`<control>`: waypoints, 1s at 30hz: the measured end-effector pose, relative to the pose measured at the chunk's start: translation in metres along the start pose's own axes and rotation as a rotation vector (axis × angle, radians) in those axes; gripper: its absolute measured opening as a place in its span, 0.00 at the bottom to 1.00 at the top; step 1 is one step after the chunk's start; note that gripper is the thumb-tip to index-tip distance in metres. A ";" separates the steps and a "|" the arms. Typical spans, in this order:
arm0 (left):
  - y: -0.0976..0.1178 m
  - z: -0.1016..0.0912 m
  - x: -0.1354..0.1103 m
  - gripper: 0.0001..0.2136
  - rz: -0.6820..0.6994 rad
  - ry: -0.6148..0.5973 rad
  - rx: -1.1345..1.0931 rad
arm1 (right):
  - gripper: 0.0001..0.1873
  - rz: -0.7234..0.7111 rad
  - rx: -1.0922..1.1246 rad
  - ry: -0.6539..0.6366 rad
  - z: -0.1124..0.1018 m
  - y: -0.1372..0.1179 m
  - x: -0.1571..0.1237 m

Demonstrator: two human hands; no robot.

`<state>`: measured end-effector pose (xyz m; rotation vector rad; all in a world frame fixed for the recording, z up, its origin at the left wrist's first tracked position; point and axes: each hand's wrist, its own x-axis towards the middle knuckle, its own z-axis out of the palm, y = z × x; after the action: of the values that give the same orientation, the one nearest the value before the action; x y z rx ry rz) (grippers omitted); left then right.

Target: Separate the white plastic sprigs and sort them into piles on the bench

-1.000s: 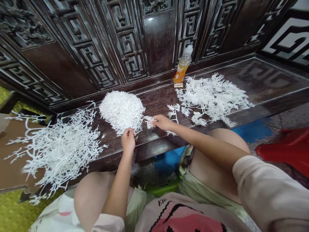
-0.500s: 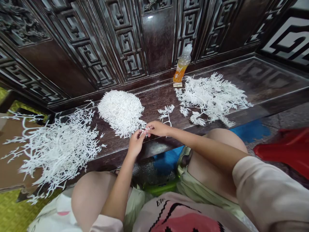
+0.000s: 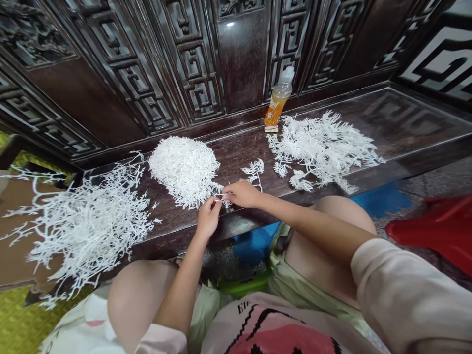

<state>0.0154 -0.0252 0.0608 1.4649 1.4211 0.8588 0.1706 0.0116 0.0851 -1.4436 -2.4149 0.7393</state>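
Note:
My left hand [image 3: 209, 219] and my right hand [image 3: 241, 193] meet over the front edge of a dark carved wooden bench [image 3: 236, 160]. Between their fingertips both pinch a small white branching sprig [image 3: 222, 198], its material unclear. Just left of them lies a dense, rounded mound of fine white sprigs [image 3: 182, 172], its lower edge almost at my left fingers. A separate small white sprig [image 3: 255, 172] lies just beyond my right hand. Looser white branches spread in a large pile [image 3: 84, 227] on the left and another [image 3: 320, 150] on the right.
An orange drink bottle [image 3: 277, 101] stands against the carved dark wooden back panel [image 3: 199, 59]. A brown cardboard sheet [image 3: 18, 246] lies under the left pile's outer branches. My knees are below the bench, and a red plastic object [image 3: 431, 231] sits on the floor at right.
My left hand has moved up and right from the mound's lower edge to join my right hand on the small sprig. The view has shifted slightly.

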 end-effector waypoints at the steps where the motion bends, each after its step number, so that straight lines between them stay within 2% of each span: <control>1: 0.001 0.001 0.000 0.07 0.006 0.008 0.006 | 0.10 0.005 -0.053 0.020 0.000 0.000 0.000; 4: 0.001 0.006 -0.002 0.08 0.013 0.060 -0.014 | 0.11 0.010 -0.121 0.043 0.001 -0.001 0.002; 10: 0.005 0.015 -0.005 0.09 -0.064 0.194 -0.181 | 0.12 -0.013 -0.128 0.086 0.001 0.000 0.006; 16: 0.005 0.025 -0.012 0.09 -0.082 0.329 -0.254 | 0.12 -0.029 -0.110 0.063 0.002 -0.002 0.008; 21: 0.005 0.029 -0.017 0.09 -0.044 0.368 -0.250 | 0.13 -0.051 -0.126 0.072 -0.002 -0.003 0.006; 26: 0.005 0.031 -0.015 0.08 -0.074 0.390 -0.246 | 0.13 -0.066 -0.125 0.074 0.002 -0.007 0.007; 28: 0.008 0.032 -0.016 0.08 -0.095 0.388 -0.261 | 0.12 -0.074 -0.122 0.081 0.003 -0.004 0.008; 30: 0.014 0.032 -0.023 0.08 -0.086 0.385 -0.270 | 0.12 -0.005 -0.151 0.122 -0.004 0.007 0.010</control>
<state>0.0474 -0.0517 0.0649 1.0644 1.5597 1.2729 0.1730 0.0240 0.0837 -1.4898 -2.4243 0.4608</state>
